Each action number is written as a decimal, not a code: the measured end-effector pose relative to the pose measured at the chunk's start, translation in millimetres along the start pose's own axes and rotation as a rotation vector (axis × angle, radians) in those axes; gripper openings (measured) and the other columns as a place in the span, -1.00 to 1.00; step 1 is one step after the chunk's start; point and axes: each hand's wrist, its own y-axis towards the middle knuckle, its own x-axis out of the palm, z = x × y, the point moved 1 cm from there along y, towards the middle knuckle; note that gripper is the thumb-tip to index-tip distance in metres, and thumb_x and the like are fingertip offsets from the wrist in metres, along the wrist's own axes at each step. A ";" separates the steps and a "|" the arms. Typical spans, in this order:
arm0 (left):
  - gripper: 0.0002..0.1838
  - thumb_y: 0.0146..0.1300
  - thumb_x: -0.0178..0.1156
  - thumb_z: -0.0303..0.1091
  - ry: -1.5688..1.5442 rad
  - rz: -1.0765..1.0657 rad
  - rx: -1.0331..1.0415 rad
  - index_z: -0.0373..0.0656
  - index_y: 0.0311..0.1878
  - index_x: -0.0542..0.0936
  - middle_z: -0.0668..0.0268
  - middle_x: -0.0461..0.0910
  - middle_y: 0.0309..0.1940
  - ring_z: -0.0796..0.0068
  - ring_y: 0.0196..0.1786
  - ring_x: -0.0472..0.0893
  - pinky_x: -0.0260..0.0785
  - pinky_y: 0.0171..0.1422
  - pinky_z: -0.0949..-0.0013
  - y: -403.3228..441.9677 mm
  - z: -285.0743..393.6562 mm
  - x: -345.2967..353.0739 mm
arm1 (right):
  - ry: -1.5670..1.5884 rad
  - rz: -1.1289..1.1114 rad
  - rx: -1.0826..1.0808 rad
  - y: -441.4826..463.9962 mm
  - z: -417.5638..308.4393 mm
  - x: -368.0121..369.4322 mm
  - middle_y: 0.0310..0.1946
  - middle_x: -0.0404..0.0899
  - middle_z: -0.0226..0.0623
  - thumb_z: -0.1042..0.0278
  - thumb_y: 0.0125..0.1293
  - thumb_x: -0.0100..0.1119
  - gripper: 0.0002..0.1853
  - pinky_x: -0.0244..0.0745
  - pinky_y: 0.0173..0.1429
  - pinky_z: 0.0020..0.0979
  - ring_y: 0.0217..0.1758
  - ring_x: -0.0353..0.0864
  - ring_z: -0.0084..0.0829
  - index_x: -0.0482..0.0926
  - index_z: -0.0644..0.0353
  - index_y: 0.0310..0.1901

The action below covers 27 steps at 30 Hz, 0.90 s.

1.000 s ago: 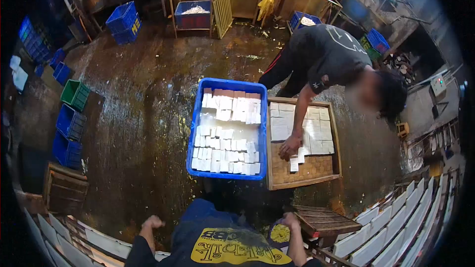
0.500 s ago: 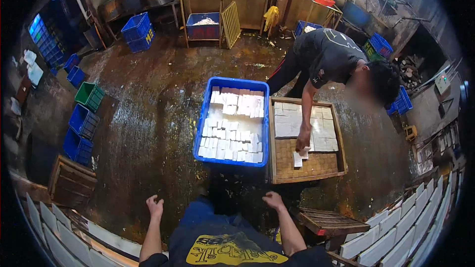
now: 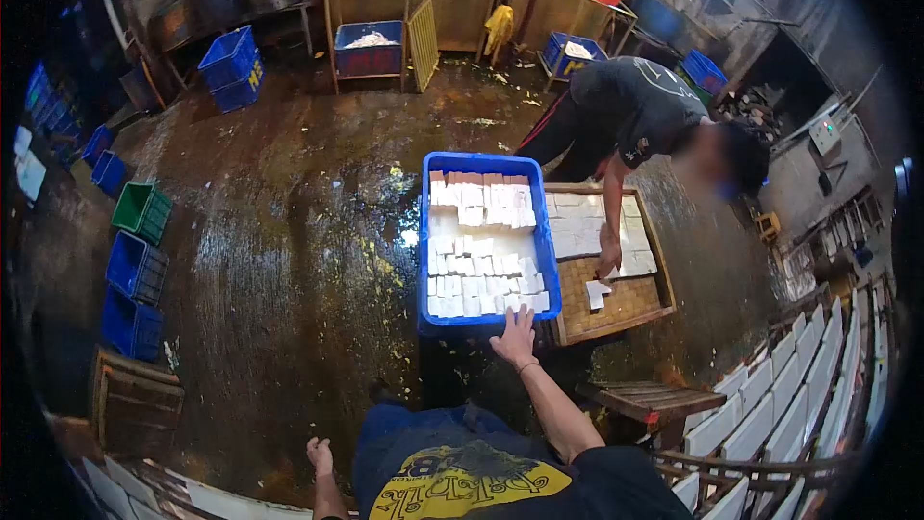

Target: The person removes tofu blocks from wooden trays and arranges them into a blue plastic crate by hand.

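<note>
My right hand (image 3: 515,335) reaches to the near rim of a blue plastic crate (image 3: 424,270), its fingers spread at the edge beside the closest white blocks. Inside the crate, rows of white blocks (image 3: 476,265) that look like tofu sit in cloudy liquid. Low by my left side hangs my left hand (image 3: 320,455), loosely curled with fingers a little apart and nothing visible in it. Right of the crate is a wooden tray (image 3: 616,325) with a woven base, where a co-worker's hand (image 3: 609,255) is at a small white block (image 3: 597,293).
The co-worker (image 3: 635,106) bends over the tray from the far side. A wooden stool (image 3: 654,400) stands near my right. Slanted white slabs (image 3: 770,395) line the lower right. Blue crates (image 3: 135,265) and a green crate (image 3: 142,212) stand along the left. The floor (image 3: 289,231) looks wet.
My right hand has moved forward and up to the crate's near rim. My left hand has dropped lower. The view has shifted, and the co-worker's hand stays over the tray.
</note>
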 end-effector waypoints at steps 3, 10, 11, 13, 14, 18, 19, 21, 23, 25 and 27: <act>-0.52 0.12 0.28 -0.34 -0.057 -0.064 -0.068 -0.21 0.13 0.47 0.09 0.49 -0.02 0.16 0.04 0.49 0.39 0.12 0.17 9.2 9.5 -28.7 | -0.047 0.097 0.057 1.0 -9.1 14.1 0.50 -0.23 0.14 0.23 -0.04 0.27 -0.05 0.00 0.46 0.20 0.58 -0.34 0.15 0.08 0.23 0.43; -0.52 0.17 0.19 -0.29 0.085 -0.090 -0.066 -0.04 0.19 0.43 0.20 0.48 0.04 0.26 0.05 0.47 0.36 0.09 0.04 63.0 64.0 -55.8 | 0.069 0.168 0.238 -16.0 -33.4 22.7 0.49 -0.24 0.20 0.22 -0.04 0.31 -0.01 0.00 0.47 0.17 0.56 -0.28 0.19 0.03 0.20 0.45; -0.55 0.19 0.15 -0.24 -0.003 -0.070 -0.087 0.00 0.18 0.44 0.22 0.47 -0.02 0.29 0.01 0.45 0.29 0.20 -0.01 70.5 72.3 -54.0 | 0.138 0.178 0.262 -22.0 -29.4 21.4 0.49 -0.24 0.21 0.22 -0.04 0.32 -0.01 0.01 0.47 0.15 0.56 -0.26 0.20 0.05 0.20 0.45; -0.54 0.19 0.15 -0.23 0.077 -0.089 -0.070 0.11 0.20 0.40 0.29 0.43 -0.09 0.34 -0.07 0.43 0.31 0.11 -0.06 89.0 97.1 -48.4 | 0.197 0.315 0.286 -42.9 -12.9 22.5 0.47 -0.17 0.22 0.22 -0.04 0.31 -0.09 0.07 0.47 0.07 0.51 -0.14 0.23 0.16 0.20 0.40; -0.56 0.19 0.15 -0.24 0.073 -0.090 -0.070 0.10 0.18 0.41 0.32 0.42 -0.11 0.35 -0.06 0.43 0.32 0.10 -0.04 96.8 106.7 -43.6 | 0.256 0.373 0.310 -54.2 3.5 25.5 0.44 -0.07 0.19 0.22 -0.05 0.32 -0.15 0.12 0.44 0.02 0.47 -0.02 0.21 0.24 0.21 0.34; -0.61 0.22 0.13 -0.31 0.147 -0.129 -0.012 0.08 0.14 0.42 0.37 0.41 -0.20 0.44 -0.20 0.44 0.41 -0.21 0.17 120.4 134.1 -19.1 | 0.477 0.390 0.501 -113.2 101.6 76.4 -0.01 0.54 0.14 0.19 -0.08 0.34 -0.52 0.36 0.31 -0.17 0.20 0.44 0.03 0.63 0.24 -0.08; -0.62 0.23 0.12 -0.34 0.191 -0.138 0.022 0.08 0.14 0.41 0.36 0.40 -0.21 0.46 -0.26 0.44 0.40 -0.32 0.25 122.8 142.1 -6.3 | 0.513 0.254 0.574 -140.5 106.6 60.8 -0.09 0.60 0.10 0.13 -0.08 0.32 -0.53 0.46 0.18 -0.18 0.08 0.56 -0.01 0.65 0.27 -0.14; -0.62 0.24 0.12 -0.36 0.171 -0.142 0.025 0.06 0.14 0.41 0.35 0.40 -0.22 0.47 -0.30 0.43 0.37 -0.39 0.31 107.9 163.6 18.8 | 0.395 0.110 0.732 -181.8 165.1 116.1 -0.14 0.65 0.04 0.02 -0.02 0.18 -0.55 0.51 0.10 -0.15 -0.03 0.65 -0.04 0.68 0.25 -0.22; -0.62 0.25 0.11 -0.37 0.148 -0.138 0.017 0.05 0.14 0.40 0.34 0.40 -0.24 0.49 -0.34 0.42 0.33 -0.46 0.37 94.1 180.9 42.7 | 0.452 -0.055 0.903 -229.7 184.1 125.8 -0.32 0.67 0.07 0.07 0.02 0.17 -0.55 0.58 -0.13 -0.17 -0.20 0.70 -0.03 0.66 0.35 -0.26; -0.51 0.19 0.20 -0.35 0.164 -0.209 0.003 0.04 0.22 0.39 0.35 0.47 0.07 0.38 -0.01 0.49 0.42 -0.23 0.15 79.4 191.6 68.7 | 0.592 -0.172 1.064 -265.7 219.5 164.5 -0.51 0.63 -0.11 0.19 0.12 0.19 -0.72 0.54 -0.41 -0.25 -0.48 0.65 -0.23 0.65 0.29 -0.39; -0.49 0.20 0.20 -0.33 0.183 -0.210 0.053 0.05 0.24 0.38 0.37 0.45 0.11 0.39 -0.02 0.48 0.41 -0.14 0.13 57.7 206.0 98.4 | 0.780 -0.161 1.258 -284.7 210.6 144.8 -0.57 0.60 -0.21 0.24 0.16 0.20 -0.78 0.51 -0.49 -0.27 -0.56 0.61 -0.32 0.64 0.26 -0.41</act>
